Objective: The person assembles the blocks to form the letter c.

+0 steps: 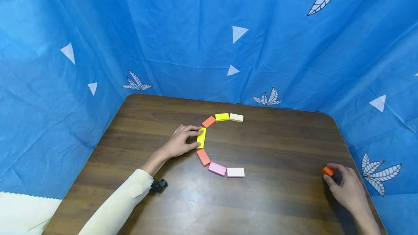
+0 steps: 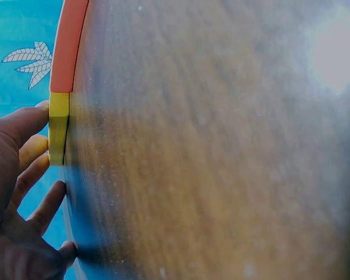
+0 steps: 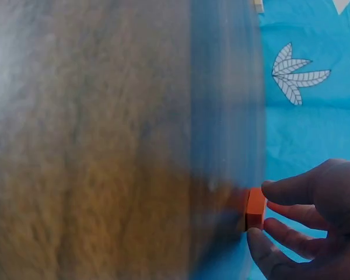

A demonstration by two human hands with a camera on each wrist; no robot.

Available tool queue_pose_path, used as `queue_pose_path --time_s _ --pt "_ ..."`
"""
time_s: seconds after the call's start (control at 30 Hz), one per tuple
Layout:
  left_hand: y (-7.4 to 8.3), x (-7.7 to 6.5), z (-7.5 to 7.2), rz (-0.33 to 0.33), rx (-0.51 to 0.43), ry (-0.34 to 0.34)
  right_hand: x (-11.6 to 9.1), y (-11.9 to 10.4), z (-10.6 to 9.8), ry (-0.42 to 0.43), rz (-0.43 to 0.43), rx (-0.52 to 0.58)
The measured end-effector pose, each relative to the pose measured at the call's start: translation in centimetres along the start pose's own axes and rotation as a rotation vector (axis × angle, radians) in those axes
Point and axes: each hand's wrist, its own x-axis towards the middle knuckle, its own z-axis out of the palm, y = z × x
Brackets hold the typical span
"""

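Observation:
My left hand [image 1: 179, 141] is at a yellow block [image 1: 201, 138] on the left of a curved row, thumb at its near end and fingertips at its far end. In the left wrist view that yellow block [image 2: 59, 128] lies flat on the wood, end to end with an orange-red block [image 2: 69, 46]. Far to the right, my right hand [image 1: 348, 188] pinches a small orange block [image 1: 328, 170] between thumb and fingers. Up close in the right wrist view, this orange block [image 3: 255, 209] is low at the table surface.
Beyond my left hand the row runs through an orange-red block [image 1: 208, 122], a yellow one [image 1: 222, 117] and a cream one [image 1: 236, 118]. Nearer are an orange-red [image 1: 204, 157], a pink [image 1: 217, 169] and a pale pink block [image 1: 236, 172]. Blue cloth [image 1: 196, 39] hangs around the wooden table [image 1: 277, 148].

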Motion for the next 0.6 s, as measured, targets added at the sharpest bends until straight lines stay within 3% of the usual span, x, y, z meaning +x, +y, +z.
queue_pose_path --time_s 0.6 --pt "-0.18 0.25 -0.1 -0.006 -0.005 -0.011 0.68 0.65 0.44 0.022 0.033 -0.013"
